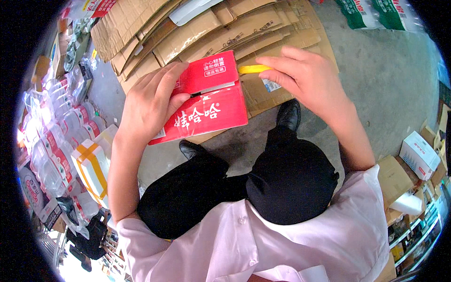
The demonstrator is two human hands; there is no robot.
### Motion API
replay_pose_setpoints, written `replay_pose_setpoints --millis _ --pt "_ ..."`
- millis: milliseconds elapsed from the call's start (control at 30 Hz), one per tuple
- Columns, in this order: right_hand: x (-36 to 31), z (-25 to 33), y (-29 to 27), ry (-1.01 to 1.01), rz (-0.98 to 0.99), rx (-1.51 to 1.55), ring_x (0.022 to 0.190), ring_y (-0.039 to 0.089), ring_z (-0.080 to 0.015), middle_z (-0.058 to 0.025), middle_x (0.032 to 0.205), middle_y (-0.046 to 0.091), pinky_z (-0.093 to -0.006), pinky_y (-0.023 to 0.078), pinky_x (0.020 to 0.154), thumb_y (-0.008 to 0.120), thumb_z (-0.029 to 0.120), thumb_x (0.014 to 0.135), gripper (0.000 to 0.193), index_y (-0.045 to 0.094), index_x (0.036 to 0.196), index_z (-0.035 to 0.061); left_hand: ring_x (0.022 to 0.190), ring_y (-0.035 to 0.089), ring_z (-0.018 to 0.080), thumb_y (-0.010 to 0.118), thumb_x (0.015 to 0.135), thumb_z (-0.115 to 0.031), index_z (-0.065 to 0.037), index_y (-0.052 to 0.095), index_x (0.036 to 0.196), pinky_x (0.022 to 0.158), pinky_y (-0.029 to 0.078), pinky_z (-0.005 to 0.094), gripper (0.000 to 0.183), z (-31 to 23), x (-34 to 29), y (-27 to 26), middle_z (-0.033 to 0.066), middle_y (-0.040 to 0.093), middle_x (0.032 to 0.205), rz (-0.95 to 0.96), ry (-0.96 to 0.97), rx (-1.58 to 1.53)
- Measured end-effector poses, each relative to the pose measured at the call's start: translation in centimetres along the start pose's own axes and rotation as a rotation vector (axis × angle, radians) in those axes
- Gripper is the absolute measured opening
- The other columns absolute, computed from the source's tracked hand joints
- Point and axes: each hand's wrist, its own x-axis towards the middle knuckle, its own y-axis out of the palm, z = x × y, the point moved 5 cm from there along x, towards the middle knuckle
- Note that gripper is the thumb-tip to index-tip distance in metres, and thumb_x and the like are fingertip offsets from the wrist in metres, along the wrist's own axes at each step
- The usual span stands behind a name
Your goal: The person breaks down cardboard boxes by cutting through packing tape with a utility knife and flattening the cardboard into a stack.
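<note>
Item, far left: wrapped packs of clear containers (pixel 55 155), piled high; beside them, a white box with orange tape (pixel 93 176), set aside from the work.

Item: left hand (pixel 154 96), which I find clamped on the left end of the red carton, fingers laid over the upper panel, thumb bent in near the gap between panels. I judge the grip is there to steady the carton while the other side is worked.

Item: red carton (pixel 211 110), in front of the person, over the near part of the flattened cardboard stack (pixel 197 40); whether it rests there or hangs just above, I cannot tell. The stack probably serves as backing.

Item: yellow tool (pixel 253 69), slim, its left tip by the carton's right edge; contact unclear to me.

Item: right hand (pixel 300 77), thumb and forefinger closed on the tool's right end, likely a light pinch for fine control.

Item, far right: white printed box (pixel 419 155), apart from both hands.
</note>
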Motion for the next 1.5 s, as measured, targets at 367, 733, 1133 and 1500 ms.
replay_pose_setpoints --millis 367,733,1133,1500 --pt "-1.5 1.5 1.1 0.111 -0.002 0.228 0.075 0.067 -0.0303 -0.0099 0.089 0.067 -0.0404 0.052 0.066 0.073 0.028 0.098 0.028 0.077 0.118 0.0084 0.08 0.071 0.0396 0.084 0.084 -0.025 -0.007 0.07 0.123 0.07 0.056 0.0438 0.045 2.2 0.1 -2.8 0.0187 0.072 0.092 0.028 -0.101 -0.065" --pt "-1.7 1.7 -2.4 0.165 -0.099 0.31 0.075 0.066 -0.0286 -0.0134 0.087 0.068 -0.0372 0.051 0.067 0.076 0.018 0.096 0.028 0.076 0.119 0.0014 0.075 0.063 0.016 0.062 0.106 -0.019 0.006 0.069 0.112 0.07 0.05 0.0334 0.026 8.2 -8.8 -12.0 0.0092 0.073 0.092 -0.072 -0.51 -0.614" --pt "0.6 3.5 -4.9 0.127 -0.277 0.313 0.089 0.072 -0.0247 -0.016 0.1 0.075 -0.0324 0.055 0.08 0.073 0.009 0.098 0.024 0.075 0.118 -0.0039 0.125 0.069 0.0301 0.045 0.111 -0.018 0.007 0.043 0.155 0.095 0.065 0.038 0.05 11.4 -21.7 -13.8 0.0261 0.058 0.15 -0.929 -0.443 -1.504" --pt "3.6 7.2 -5.8 0.039 -0.305 0.301 0.075 0.066 -0.0151 -0.0095 0.085 0.071 -0.0281 0.051 0.07 0.069 0.012 0.102 0.023 0.075 0.116 -0.0057 0.109 0.077 0.0291 0.053 0.113 -0.03 0.007 0.061 0.133 0.082 0.068 0.0337 0.042 7.2 -18.7 -15.0 0.0268 0.074 0.122 -1.035 -0.774 -1.249"
